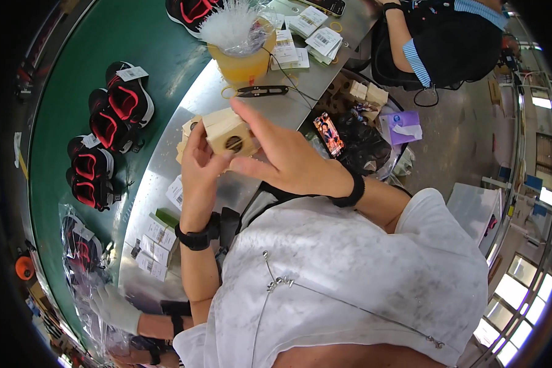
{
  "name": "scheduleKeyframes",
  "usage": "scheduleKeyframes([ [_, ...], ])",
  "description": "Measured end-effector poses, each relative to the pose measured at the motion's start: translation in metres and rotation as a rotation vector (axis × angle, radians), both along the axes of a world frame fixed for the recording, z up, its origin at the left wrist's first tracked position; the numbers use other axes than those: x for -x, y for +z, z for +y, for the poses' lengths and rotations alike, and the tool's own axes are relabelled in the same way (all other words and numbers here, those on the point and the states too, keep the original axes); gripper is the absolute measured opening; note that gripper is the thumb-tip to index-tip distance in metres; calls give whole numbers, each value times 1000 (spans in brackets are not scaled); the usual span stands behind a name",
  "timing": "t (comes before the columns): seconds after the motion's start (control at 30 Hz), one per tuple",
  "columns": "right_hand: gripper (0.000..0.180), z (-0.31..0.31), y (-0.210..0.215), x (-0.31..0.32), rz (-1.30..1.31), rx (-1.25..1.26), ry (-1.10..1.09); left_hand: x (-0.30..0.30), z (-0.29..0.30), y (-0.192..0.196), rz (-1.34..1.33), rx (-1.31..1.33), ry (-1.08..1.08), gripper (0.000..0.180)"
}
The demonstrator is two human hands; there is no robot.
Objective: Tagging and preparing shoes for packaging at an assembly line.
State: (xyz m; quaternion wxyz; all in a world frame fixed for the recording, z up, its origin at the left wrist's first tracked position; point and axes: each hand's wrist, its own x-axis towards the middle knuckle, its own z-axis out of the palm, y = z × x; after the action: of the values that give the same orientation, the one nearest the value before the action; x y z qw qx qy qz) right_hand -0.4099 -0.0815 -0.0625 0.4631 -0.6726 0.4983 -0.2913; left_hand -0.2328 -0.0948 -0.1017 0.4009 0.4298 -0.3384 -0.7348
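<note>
Above the metal tabletop [172,147], a small cream block [232,132], like a stack of folded card with a round dark hole in its face, is held up between my hands. My left hand [199,162] closes on its left side, fingers behind and thumb below. From the right, my right hand [282,153] grips it with the thumb under its lower edge and the fingers at the top. Similar cream pieces [187,132] lie just behind my left fingers, partly hidden. Beyond the block are black thread snips [262,91].
Black-and-red shoes [107,116] stand in a row on the green belt [55,129]. A yellow tub [242,64] holds white plastic fasteners. White tags [156,245] lie about. A bin [349,116] with a phone [329,134] is at right. Other people work nearby, one wearing a white glove [118,310].
</note>
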Motion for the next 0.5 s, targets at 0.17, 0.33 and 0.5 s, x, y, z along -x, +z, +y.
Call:
scheduleKeyframes([
  [0.17,38,-10,-10,10,-105,247,-97,1,3,4,257,-55,64,62],
  [0.33,18,-13,-1,19,-235,263,-83,-3,7,-8,561,-227,2,71],
  [0.5,17,-23,17,38,-78,173,216,-11,15,-14,445,-282,-14,76],
])
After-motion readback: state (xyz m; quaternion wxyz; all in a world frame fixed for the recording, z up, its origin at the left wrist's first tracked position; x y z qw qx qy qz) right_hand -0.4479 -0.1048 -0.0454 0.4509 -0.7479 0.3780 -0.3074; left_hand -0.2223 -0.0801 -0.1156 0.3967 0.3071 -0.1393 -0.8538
